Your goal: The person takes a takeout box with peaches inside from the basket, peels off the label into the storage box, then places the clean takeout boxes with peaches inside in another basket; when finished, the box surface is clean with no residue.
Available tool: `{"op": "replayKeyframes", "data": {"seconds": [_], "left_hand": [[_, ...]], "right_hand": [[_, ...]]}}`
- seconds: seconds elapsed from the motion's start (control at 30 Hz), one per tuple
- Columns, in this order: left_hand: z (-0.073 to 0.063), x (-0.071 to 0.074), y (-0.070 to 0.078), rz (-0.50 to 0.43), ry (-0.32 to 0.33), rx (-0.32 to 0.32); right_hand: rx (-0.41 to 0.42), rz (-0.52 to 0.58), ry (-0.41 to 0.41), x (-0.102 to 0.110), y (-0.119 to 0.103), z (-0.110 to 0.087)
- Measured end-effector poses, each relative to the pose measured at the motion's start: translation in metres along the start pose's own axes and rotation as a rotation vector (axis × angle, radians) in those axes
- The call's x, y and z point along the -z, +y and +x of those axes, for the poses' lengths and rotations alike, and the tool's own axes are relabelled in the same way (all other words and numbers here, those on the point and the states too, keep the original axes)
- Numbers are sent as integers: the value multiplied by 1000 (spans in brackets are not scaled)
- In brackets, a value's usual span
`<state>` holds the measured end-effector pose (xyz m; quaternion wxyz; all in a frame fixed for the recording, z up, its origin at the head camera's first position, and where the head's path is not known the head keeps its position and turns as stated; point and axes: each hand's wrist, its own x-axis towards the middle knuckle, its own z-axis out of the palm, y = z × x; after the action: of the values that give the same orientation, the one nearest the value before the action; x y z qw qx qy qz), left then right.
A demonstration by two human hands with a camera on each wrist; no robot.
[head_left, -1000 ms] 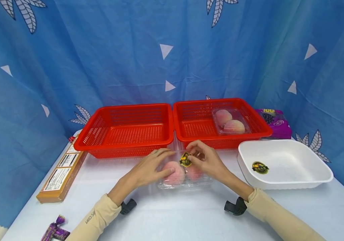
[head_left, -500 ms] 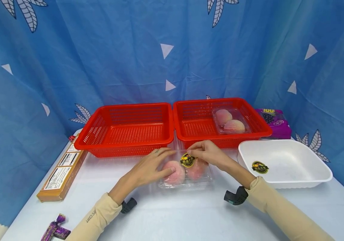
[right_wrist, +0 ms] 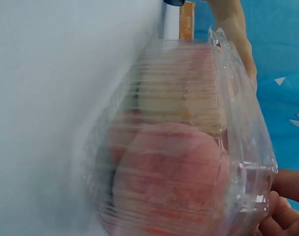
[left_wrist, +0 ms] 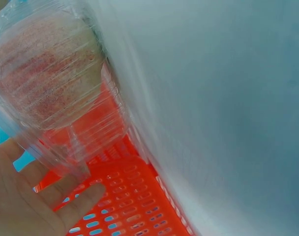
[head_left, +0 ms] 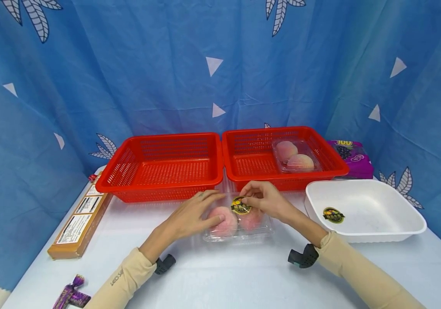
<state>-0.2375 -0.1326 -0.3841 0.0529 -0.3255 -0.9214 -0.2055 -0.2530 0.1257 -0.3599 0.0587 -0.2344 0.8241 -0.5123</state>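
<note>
A clear plastic clamshell box [head_left: 240,236] holds two pink peaches, the left one [head_left: 224,223] and the right one [head_left: 251,220]. On its lid lies a round black-and-gold sticker [head_left: 240,207]. My left hand [head_left: 189,216] rests on the box's left side, thumb over the left peach, fingers spread toward the back. In the left wrist view those fingers [left_wrist: 73,196] lie loosely near the box's edge. My right hand [head_left: 268,201] is bent over the lid's right side, its thumb pressing the sticker. The right wrist view shows its fingers [right_wrist: 287,214] at the box's corner.
Two red baskets stand behind, the left one [head_left: 174,192] and the right one [head_left: 243,182], which holds another boxed pair of peaches [head_left: 300,162]. A white tray [head_left: 375,214] with a similar sticker [head_left: 333,215], a purple pack [head_left: 353,159], an orange-brown carton [head_left: 75,227] and wrapped candies [head_left: 67,294] lie around.
My right thumb and fingers have worked over the sticker, which now sits slightly farther right and lies flatter on the lid. The left hand and box have hardly moved.
</note>
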Motion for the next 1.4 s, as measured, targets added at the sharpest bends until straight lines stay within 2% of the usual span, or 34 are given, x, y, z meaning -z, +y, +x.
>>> {"op": "replayKeyframes", "data": {"seconds": [0.2,0.3,0.37,0.47,0.57,0.67,0.8,1.0,1.1,1.2,1.4], "left_hand": [[0,-1,-1,-7,8,-7],[0,-1,-1,-13,5,-5],[0,-1,-1,-19,4,-5],[0,-1,-1,-22,3,0],[-1,-1,-1,-20,1,5],[-1,0,0,-19,-3,10],[-1,0,0,-17,-3,12],[-1,0,0,-17,0,11],[-1,0,-1,-17,-4,13],[-1,0,-1,-18,-5,15],[-1,0,-1,-14,-5,20]], "right_hand": [[-5,253,60,9,1,-8],[6,295,52,21,-1,-16],[-5,275,24,34,-3,-22],[-27,171,-70,61,-8,-30],[-35,14,-224,95,-8,-39],[-53,-96,-383,133,-4,-46],[-198,-174,-484,180,7,-55],[-483,-258,-501,230,44,-65],[-607,-300,-497,240,62,-67],[-695,-347,-486,244,74,-67],[-783,-422,-479,244,86,-63]]}}
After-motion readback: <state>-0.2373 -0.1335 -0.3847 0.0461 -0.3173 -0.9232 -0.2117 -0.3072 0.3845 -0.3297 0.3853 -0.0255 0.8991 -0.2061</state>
